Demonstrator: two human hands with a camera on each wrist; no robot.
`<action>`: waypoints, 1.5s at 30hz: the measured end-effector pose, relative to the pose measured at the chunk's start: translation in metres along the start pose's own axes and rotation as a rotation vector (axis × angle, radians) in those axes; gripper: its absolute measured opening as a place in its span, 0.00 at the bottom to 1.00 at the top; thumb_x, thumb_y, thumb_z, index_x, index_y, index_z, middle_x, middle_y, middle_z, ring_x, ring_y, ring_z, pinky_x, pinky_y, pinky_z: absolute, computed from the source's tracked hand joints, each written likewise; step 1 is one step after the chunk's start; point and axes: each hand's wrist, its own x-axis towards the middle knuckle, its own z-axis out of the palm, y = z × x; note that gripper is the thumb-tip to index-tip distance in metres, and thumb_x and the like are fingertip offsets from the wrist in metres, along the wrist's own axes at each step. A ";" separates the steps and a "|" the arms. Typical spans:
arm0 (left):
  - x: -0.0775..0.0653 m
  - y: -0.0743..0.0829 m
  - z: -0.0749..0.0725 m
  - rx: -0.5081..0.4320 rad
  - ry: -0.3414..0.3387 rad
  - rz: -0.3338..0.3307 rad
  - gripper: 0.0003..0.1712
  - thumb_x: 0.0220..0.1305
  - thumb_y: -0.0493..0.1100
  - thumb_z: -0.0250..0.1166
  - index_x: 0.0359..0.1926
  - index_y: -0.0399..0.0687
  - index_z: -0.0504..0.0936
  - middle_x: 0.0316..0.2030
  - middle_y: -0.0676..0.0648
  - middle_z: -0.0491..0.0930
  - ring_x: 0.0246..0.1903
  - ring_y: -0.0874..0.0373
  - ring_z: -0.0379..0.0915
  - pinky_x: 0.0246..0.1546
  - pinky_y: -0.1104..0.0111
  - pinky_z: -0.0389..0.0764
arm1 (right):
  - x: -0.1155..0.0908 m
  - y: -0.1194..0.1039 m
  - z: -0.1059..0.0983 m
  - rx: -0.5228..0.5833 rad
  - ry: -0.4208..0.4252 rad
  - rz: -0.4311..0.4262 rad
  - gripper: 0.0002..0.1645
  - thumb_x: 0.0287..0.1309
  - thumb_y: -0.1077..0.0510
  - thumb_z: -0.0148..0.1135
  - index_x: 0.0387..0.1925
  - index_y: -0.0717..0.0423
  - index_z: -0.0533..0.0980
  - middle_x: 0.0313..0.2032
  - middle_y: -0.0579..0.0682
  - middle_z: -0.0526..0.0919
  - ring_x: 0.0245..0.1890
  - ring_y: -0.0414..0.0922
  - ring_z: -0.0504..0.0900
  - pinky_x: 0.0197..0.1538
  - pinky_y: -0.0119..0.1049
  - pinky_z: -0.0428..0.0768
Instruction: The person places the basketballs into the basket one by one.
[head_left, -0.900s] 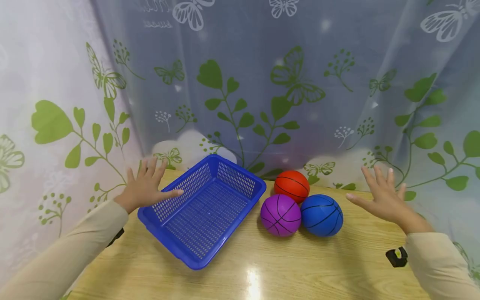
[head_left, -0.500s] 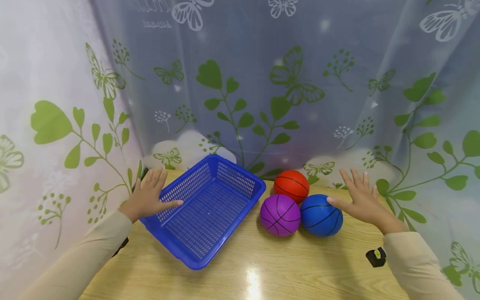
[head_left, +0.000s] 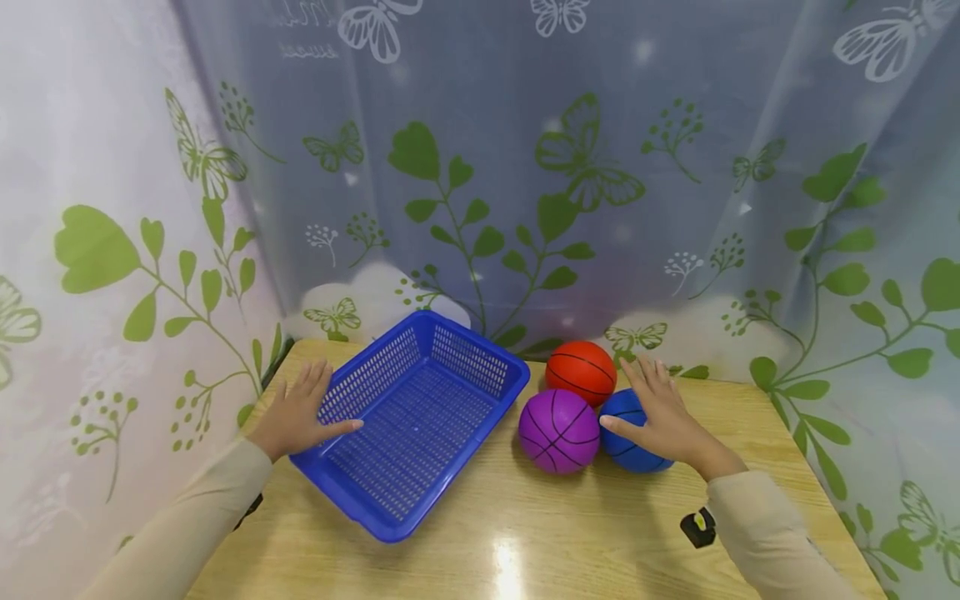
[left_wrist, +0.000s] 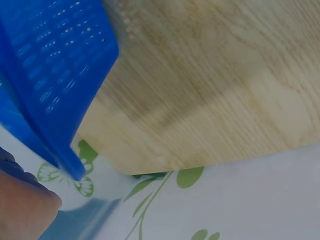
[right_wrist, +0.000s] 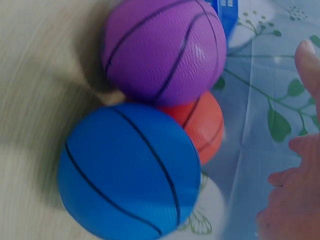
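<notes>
A blue plastic basket with perforated sides stands on the table, left of a cluster of balls. My left hand is held by the basket's left rim, fingers spread and holding nothing; whether it touches the rim, I cannot tell. Three small basketballs sit close together: a red one at the back, a purple one in front and a blue one at the right. Over the blue ball hovers my right hand, fingers extended. In the right wrist view a gap shows between this hand and the blue ball.
The wooden table ends at a printed curtain behind the basket and balls. More curtain hangs on the left and right sides. A black wrist device sits under the right sleeve.
My right hand has moved left from beside the blue ball to over it. The left hand has shifted slightly down and stays near the basket's rim. Basket and balls have stayed in place.
</notes>
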 end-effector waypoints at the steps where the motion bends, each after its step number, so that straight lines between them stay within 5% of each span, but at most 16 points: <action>1: 0.000 -0.001 0.002 0.002 0.003 0.000 0.65 0.55 0.73 0.59 0.73 0.31 0.44 0.73 0.31 0.42 0.72 0.34 0.35 0.65 0.34 0.35 | 0.001 -0.001 0.004 0.001 -0.003 -0.005 0.57 0.59 0.37 0.60 0.76 0.52 0.40 0.74 0.65 0.32 0.71 0.64 0.23 0.66 0.69 0.31; 16: -0.006 -0.007 0.022 -0.002 0.013 0.007 0.65 0.54 0.74 0.59 0.72 0.29 0.48 0.72 0.31 0.45 0.72 0.33 0.36 0.66 0.35 0.38 | 0.014 -0.024 0.061 0.079 -0.045 -0.033 0.60 0.53 0.32 0.63 0.76 0.51 0.45 0.74 0.63 0.38 0.72 0.66 0.30 0.61 0.76 0.47; 26: -0.008 -0.007 0.026 0.055 0.043 0.015 0.63 0.55 0.74 0.57 0.72 0.29 0.49 0.72 0.31 0.47 0.72 0.34 0.39 0.67 0.37 0.41 | 0.019 -0.024 0.088 0.123 -0.016 -0.042 0.58 0.52 0.36 0.66 0.75 0.54 0.49 0.73 0.66 0.45 0.71 0.70 0.35 0.61 0.75 0.48; 36: -0.007 -0.012 0.033 0.113 0.112 0.048 0.38 0.73 0.53 0.46 0.69 0.25 0.55 0.71 0.30 0.51 0.70 0.33 0.44 0.67 0.39 0.46 | 0.022 -0.023 0.098 0.138 0.020 -0.020 0.59 0.51 0.38 0.69 0.75 0.54 0.49 0.73 0.64 0.44 0.71 0.70 0.38 0.61 0.74 0.52; 45: -0.009 -0.011 0.034 0.086 0.154 0.081 0.34 0.75 0.49 0.41 0.70 0.25 0.54 0.70 0.29 0.52 0.70 0.33 0.45 0.67 0.39 0.47 | 0.024 -0.019 0.105 0.107 0.074 -0.047 0.60 0.47 0.41 0.73 0.74 0.56 0.52 0.72 0.65 0.47 0.70 0.72 0.41 0.60 0.73 0.57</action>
